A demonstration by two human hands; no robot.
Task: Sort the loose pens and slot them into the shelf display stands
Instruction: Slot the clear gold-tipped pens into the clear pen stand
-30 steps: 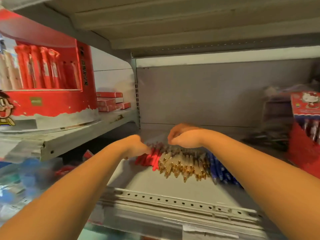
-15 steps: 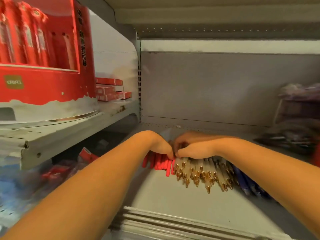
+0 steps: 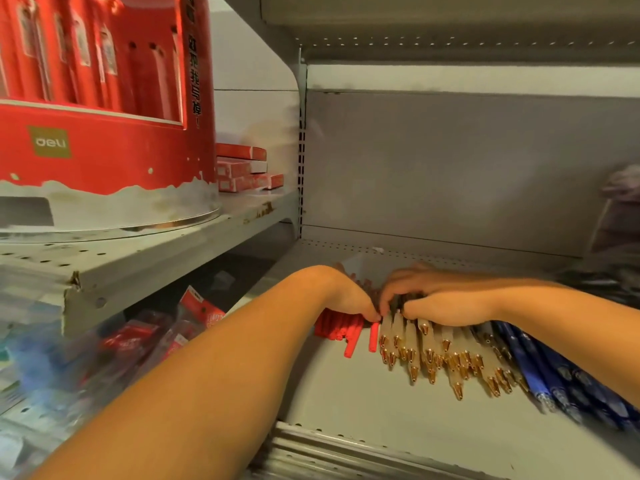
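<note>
A row of gold-tipped pens (image 3: 433,355) lies on a grey shelf (image 3: 363,407), with red pens (image 3: 341,329) just left of it and blue pens (image 3: 554,375) just right. The left hand (image 3: 349,299) curls its fingers onto the red pens. The right hand (image 3: 441,301) curls around the gold-tipped pens' far ends.

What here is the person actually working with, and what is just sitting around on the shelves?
In the job: red pens, gold-tipped pens, blue pens, left hand, right hand, red display stand.
Lying about: small red boxes, packaged goods lower left.
</note>
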